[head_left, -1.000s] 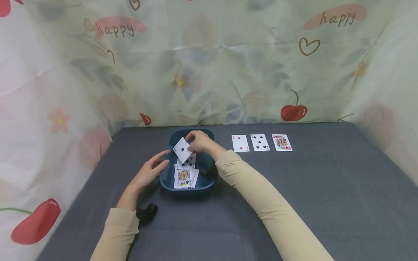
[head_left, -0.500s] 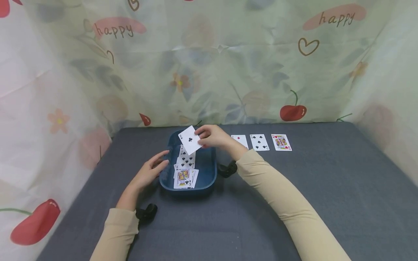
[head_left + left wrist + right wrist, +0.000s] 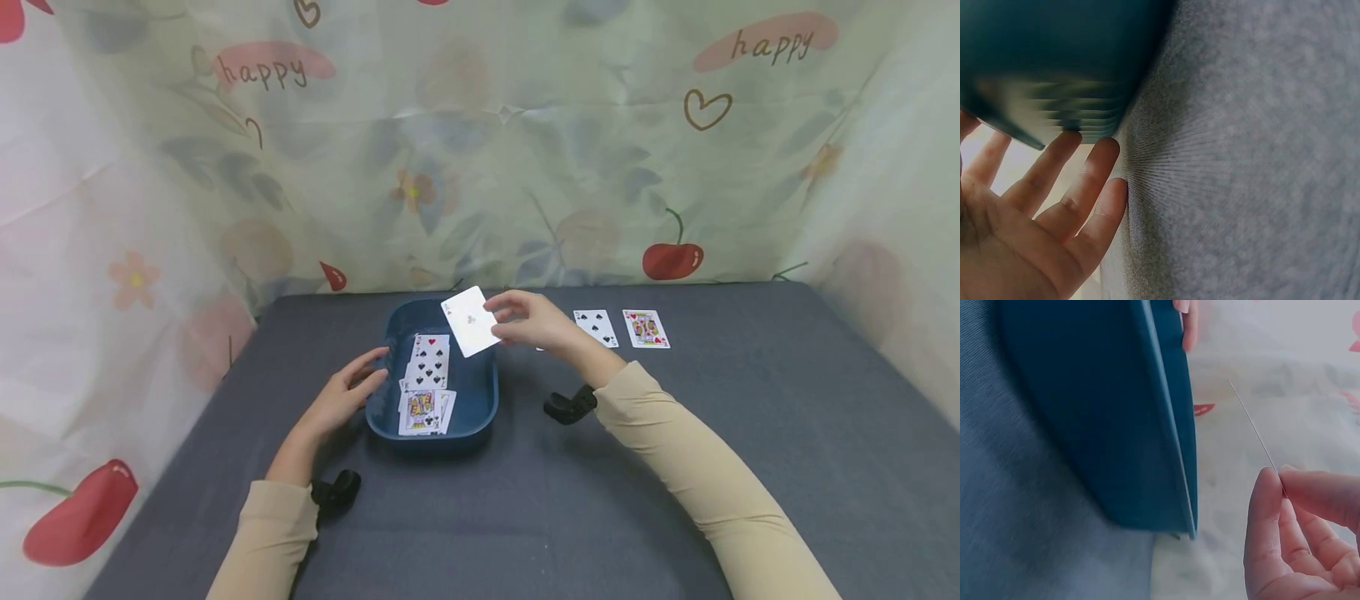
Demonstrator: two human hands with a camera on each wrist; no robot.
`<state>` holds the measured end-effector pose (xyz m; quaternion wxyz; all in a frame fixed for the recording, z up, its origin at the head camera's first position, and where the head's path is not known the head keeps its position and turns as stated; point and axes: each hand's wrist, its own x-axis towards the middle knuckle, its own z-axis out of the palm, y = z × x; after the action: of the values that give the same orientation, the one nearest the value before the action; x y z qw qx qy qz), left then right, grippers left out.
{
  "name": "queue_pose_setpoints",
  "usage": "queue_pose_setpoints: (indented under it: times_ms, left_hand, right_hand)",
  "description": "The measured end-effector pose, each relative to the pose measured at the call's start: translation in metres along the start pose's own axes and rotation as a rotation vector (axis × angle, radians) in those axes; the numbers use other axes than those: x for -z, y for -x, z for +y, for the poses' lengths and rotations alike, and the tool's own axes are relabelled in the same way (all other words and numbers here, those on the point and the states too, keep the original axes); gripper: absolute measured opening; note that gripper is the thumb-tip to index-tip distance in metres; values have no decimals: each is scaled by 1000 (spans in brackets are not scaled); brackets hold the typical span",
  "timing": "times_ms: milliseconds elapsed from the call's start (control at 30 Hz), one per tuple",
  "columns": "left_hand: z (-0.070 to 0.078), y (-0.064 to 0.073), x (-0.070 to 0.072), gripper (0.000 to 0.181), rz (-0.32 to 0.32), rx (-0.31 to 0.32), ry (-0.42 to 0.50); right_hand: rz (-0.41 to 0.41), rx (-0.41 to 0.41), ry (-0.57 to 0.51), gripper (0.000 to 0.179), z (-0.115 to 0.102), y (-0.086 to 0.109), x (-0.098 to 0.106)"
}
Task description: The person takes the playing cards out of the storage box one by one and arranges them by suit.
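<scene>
In the head view my right hand (image 3: 551,329) pinches an ace of clubs (image 3: 467,321) between thumb and fingers, over the right rim of a dark blue plastic basin (image 3: 474,392). The right wrist view shows this card edge-on as a thin line, held by the fingertips. At the basin's left side is my left hand (image 3: 341,402), fingers spread and relaxed, fingertips right at the wall. Inside the basin lie several face-up cards, among them a king of clubs (image 3: 420,412) and a spade card (image 3: 429,371), with a red heart showing above it.
On the grey cloth right of the basin lie a spade card (image 3: 595,327) and a king of hearts (image 3: 647,328) in a row. My right hand hides most of a diamond card beside them. A patterned curtain (image 3: 480,167) hangs behind the table.
My right hand has lifted the ace of clubs from inside the basin and carried it to the right, uncovering a heart on a card below. The left hand has stayed in place.
</scene>
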<state>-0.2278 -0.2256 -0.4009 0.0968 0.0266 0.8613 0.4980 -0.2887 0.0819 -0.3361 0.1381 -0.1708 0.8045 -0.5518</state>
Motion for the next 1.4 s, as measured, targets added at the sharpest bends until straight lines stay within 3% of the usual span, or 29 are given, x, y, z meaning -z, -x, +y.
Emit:
queue_pose_setpoints:
  times_ms: [200, 433, 600, 833, 1000, 1267, 1400]
  left_hand:
    - [-2, 1, 0, 54, 2, -2, 0]
    - [-2, 2, 1, 57, -3, -14, 3]
    - [-2, 2, 2, 58, 0, -16, -4]
    - [-1, 2, 1, 53, -3, 0, 7]
    - [-1, 1, 0, 53, 1, 3, 14]
    - [-2, 0, 0, 52, 2, 8, 11]
    - [-2, 0, 0, 53, 1, 11, 8]
  right_hand:
    - [19, 19, -25, 41, 14, 20, 19]
    - [100, -3, -42, 43, 42, 40, 46]
    - [175, -50, -35, 46, 60, 53, 69]
    - [308, -152, 96, 48, 79, 74, 103]
    - [414, -235, 122, 50, 95, 84, 128]
    - [582, -348, -13, 53, 129, 99, 170]
    - [616, -372, -69, 55, 139, 103, 186]
